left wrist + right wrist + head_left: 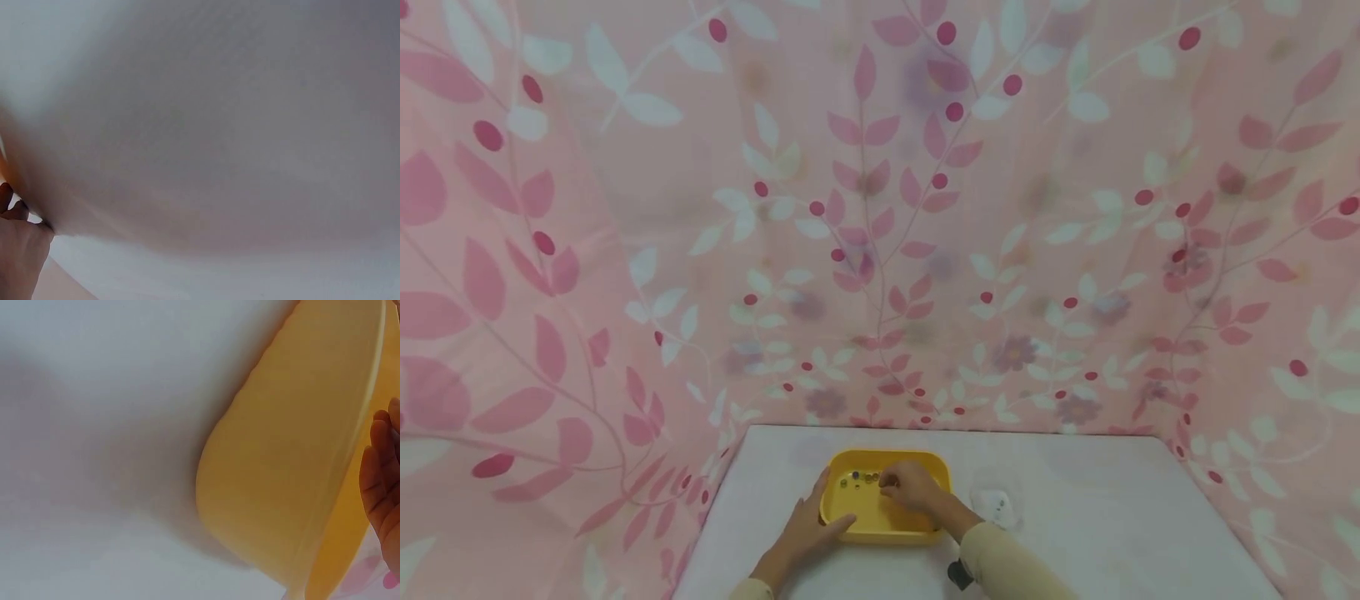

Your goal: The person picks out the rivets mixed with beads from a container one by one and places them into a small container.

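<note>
A yellow tray (pixel 891 538) with raised sides stands on the white table. Inside it, toward the back, lies an uneven row of small round glassy beads (pixel 868 478), several of them clear or yellowish and one dark blue. My left hand (pixel 808 523) rests against the tray's left side, fingers stretched along the outer wall and thumb over the front left corner. Over the tray, at the row's right end, my right hand (pixel 912 486) has its fingers bent downward, fingertips close together. Whether a bead is between them cannot be made out. In the right wrist view, its fingers (pixel 375 481) are partly cut off.
To the right of the tray sits a small clear container (pixel 997 507) with a few tiny dark specks in it. A black object (pixel 959 575) shows beside the right sleeve. Pink leaf-patterned cloth (pixel 880 250) encloses the white table (pixel 1105 508) at the back and sides.
</note>
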{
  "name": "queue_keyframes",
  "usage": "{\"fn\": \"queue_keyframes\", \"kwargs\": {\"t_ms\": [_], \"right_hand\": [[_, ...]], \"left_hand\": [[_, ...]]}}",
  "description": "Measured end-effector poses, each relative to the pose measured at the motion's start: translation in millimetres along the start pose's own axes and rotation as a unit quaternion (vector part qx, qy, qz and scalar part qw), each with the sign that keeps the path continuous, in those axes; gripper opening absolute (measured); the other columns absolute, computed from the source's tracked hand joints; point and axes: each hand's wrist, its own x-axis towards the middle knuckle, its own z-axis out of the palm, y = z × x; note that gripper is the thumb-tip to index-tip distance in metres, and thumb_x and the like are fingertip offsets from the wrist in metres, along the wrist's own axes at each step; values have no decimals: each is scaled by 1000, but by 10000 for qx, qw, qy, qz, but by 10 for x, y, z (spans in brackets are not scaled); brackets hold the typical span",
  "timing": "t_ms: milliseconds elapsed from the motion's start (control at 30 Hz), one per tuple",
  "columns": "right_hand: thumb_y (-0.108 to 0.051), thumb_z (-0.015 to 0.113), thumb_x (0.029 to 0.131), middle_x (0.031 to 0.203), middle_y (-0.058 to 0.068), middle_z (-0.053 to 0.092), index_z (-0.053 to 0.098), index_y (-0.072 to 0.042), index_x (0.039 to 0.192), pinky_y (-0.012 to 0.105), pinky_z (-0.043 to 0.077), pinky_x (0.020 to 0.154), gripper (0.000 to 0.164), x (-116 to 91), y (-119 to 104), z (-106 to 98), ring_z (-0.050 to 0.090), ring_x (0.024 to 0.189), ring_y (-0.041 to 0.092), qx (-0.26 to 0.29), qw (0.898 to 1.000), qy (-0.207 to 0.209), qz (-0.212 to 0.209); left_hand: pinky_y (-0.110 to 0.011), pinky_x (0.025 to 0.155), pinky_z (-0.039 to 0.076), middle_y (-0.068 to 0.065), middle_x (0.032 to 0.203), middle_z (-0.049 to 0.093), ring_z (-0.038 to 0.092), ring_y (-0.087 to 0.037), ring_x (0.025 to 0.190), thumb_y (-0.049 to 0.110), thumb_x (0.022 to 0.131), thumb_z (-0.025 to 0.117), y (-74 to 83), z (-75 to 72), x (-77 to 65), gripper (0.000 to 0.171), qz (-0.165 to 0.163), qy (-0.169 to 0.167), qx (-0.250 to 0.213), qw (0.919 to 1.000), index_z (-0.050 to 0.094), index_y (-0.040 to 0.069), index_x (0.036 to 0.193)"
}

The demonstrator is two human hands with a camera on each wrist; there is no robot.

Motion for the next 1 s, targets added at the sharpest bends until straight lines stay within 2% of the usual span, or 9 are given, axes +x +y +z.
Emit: {"fn": "queue_keyframes", "kwargs": {"t_ms": [200,400,633,867,1000], "right_hand": [[-12,71,90,81,-8,68,75,-7,93,21,50,67,7,-61,41,-82,54,71,2,-39,9998,75,-183],[-14,72,90,79,-8,68,75,-10,90,21,50,66,6,-155,71,-180,53,69,2,-192,9997,77,-114],[-13,72,90,80,-7,69,76,-7,92,20,51,66,8,-172,134,-314,55,70,2,-92,9995,236,-191],[-18,70,92,82,-8,70,75,-10,93,22,52,68,10,-230,192,-404,57,73,3,-203,9991,346,-128],[-18,71,91,82,-9,69,75,-11,92,23,54,71,8,-276,240,-463,57,74,4,-213,9991,358,-9]], "left_hand": [[-68,117,10,-17,158,34,36,-48,141,57,85,70,-24,10,-23,99,-59,37,-72,9999,16,21,160],[-70,114,14,-19,157,36,34,-55,138,57,84,70,-39,30,-54,99,-156,-4,24,9999,17,21,159],[-67,117,13,-18,158,35,35,-51,140,58,84,69,-5,-9,23,100,20,36,43,10000,14,23,160],[-71,112,16,-24,154,38,41,-52,135,52,84,71,-9,-10,10,100,249,203,68,9995,16,17,159],[-68,116,13,-20,157,36,40,-46,139,53,85,71,-39,16,24,100,132,63,42,9999,15,16,160]]}}
